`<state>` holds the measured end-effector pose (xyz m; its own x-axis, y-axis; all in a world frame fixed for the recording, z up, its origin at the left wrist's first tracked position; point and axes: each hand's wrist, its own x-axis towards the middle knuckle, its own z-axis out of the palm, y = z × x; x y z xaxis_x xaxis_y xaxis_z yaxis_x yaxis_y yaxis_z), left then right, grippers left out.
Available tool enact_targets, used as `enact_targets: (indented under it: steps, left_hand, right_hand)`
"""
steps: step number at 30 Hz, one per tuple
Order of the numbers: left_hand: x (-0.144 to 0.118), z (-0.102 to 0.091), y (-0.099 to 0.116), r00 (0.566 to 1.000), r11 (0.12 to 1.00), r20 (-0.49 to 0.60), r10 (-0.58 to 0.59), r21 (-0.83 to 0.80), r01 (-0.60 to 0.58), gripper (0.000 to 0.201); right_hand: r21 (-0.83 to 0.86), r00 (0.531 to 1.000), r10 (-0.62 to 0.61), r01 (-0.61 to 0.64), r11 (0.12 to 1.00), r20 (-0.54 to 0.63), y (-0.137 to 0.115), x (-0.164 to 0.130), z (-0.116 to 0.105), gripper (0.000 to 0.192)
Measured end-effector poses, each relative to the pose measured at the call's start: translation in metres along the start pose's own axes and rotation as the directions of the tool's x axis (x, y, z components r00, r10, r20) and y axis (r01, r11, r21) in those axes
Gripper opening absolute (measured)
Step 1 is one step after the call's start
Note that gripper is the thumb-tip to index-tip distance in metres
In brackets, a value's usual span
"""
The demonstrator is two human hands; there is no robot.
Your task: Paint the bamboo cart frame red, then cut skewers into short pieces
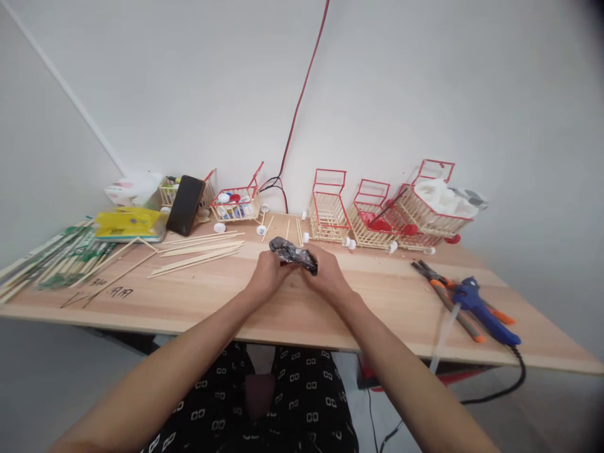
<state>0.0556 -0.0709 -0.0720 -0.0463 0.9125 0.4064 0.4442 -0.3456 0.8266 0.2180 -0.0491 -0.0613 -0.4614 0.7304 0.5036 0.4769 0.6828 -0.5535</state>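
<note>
Head view: two bare hands meet over the middle of the wooden tabletop [292,308]. The left hand [267,274] and the right hand [328,274] both hold a small dark crumpled bundle [292,253]. The fingers of each hand are curled shut around one end of it. The bundle is lifted just above the wood, a bit nearer the back edge than the front edge.

Thin wooden sticks [201,251] lie flat on the tabletop to the left of the hands. More sticks in green wrappers [56,258] lie near the left edge. A yellow packet [127,223] and a black phone [185,204] sit near the back left corner. The phone leans up against a little stick cart.

Along the back edge stand small carts made of sticks with red frames. One cart [233,201] holds bottle caps. Three more carts [377,214] stand close together to the right.

Near the right edge lie pliers with orange handles [448,296] and a blue glue gun [484,308], touching each other. A red wire [302,94] runs up the wall.
</note>
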Motion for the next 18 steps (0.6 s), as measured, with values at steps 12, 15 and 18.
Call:
enact_targets:
  steps: [12, 15, 18]
  left_hand:
    - [-0.002, -0.014, 0.000, 0.972, 0.956, 0.191, -0.138, -0.229, 0.181, 0.019]
    - [-0.003, -0.015, 0.002, 0.952, 0.913, 0.265, -0.156, -0.330, 0.241, 0.021]
    - [-0.004, -0.016, 0.008, 0.940, 0.883, 0.321, -0.115, -0.400, 0.245, 0.021]
  right_hand:
    - [0.175, 0.979, 0.194, -0.181, 0.968, -0.061, 0.005, 0.006, -0.005, 0.017]
    - [0.305, 0.958, 0.278, -0.245, 0.920, -0.072, 0.009, 0.009, -0.008, 0.023]
    - [0.435, 0.935, 0.352, -0.305, 0.847, -0.029, 0.012, 0.009, -0.010, 0.027]
